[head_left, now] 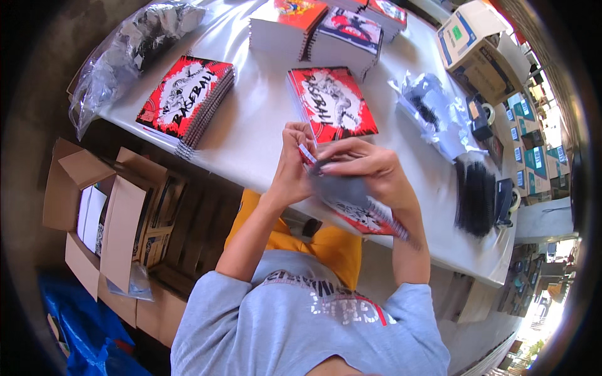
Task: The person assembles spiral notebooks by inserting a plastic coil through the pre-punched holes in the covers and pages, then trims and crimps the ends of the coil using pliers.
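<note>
A spiral notebook with a red, white and black cover is in my hands at the near edge of the table, tilted and partly smeared by motion. My left hand is closed on its upper left edge. My right hand reaches over the notebook from the right with bent fingers pinched at its edge, close to the left fingertips. A dark grey blurred part lies below the right fingers. Just beyond my hands, a stack of notebooks with matching covers lies on the white table.
Another notebook stack stands at the left, taller stacks at the back. Clear plastic wrap covers the far left corner. At right are crumpled plastic, black binding coils, tape dispensers and a carton. Open cardboard boxes stand lower left.
</note>
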A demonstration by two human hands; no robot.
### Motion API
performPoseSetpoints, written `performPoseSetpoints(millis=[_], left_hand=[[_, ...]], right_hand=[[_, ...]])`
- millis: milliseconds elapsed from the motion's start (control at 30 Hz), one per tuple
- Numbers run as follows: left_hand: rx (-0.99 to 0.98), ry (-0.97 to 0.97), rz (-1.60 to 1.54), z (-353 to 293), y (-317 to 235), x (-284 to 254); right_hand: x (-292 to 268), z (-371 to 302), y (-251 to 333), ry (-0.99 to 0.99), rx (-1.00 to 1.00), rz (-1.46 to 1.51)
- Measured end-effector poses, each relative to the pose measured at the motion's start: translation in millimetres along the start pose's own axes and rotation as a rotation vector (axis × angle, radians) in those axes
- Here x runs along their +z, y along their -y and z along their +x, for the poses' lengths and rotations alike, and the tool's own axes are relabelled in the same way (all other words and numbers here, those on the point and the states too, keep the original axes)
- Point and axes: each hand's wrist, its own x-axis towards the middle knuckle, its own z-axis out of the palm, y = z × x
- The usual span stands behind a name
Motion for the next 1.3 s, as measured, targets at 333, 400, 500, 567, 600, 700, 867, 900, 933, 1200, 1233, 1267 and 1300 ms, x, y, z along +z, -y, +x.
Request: performPoseSetpoints(millis=[333, 400, 500, 567, 600, 700, 867, 900, 933, 1200, 1233, 1267, 1300], left_hand=[[-0.193, -0.058, -0.373, 2, -20, -5], [-0.284, -0.160, -0.351, 3, -36, -3], [-0.252, -0.245, -0.326, 5, -48, 7], [-0.287, -0.228, -0.385, 6, -57, 20], [-0.204, -0.229, -0.223, 4, -58, 22], [-0.041, -0.223, 0.007, 3, -53, 31], [0.172, -0.278, 0.223, 6, -57, 35], [0.174, -0.276, 0.224, 6, -58, 35], [0.199, -0.286, 0.228, 6, -57, 37], [0.294, -0.276, 0.249, 8, -59, 35], [0.301, -0.268, 0.274, 8, -60, 34], [0.308, -0.259, 0.300, 8, -60, 34], [0.308, -0.258, 0.303, 7, -60, 34]], right_hand=[[-71, -117, -62, -0.541, 0.497, -1.098], [-63, -161, -48, -0.578, 0.663, -1.103], [-19, -208, -22, -0.444, 1.021, -0.987], [26, -222, -34, -0.438, 1.008, -1.298], [32, -226, -44, -0.469, 0.875, -1.383], [40, -208, -43, -0.692, 0.801, -1.091], [55, -126, 32, -0.806, 0.329, -0.275], [54, -112, 47, -0.664, 0.279, -0.415], [54, -102, 54, -0.671, 0.279, -0.417], [48, -76, 63, -0.526, 0.198, -0.910], [48, -78, 63, -0.526, 0.199, -0.910], [46, -81, 62, -0.463, 0.259, -0.623], [45, -84, 61, -0.395, 0.311, -0.333]])
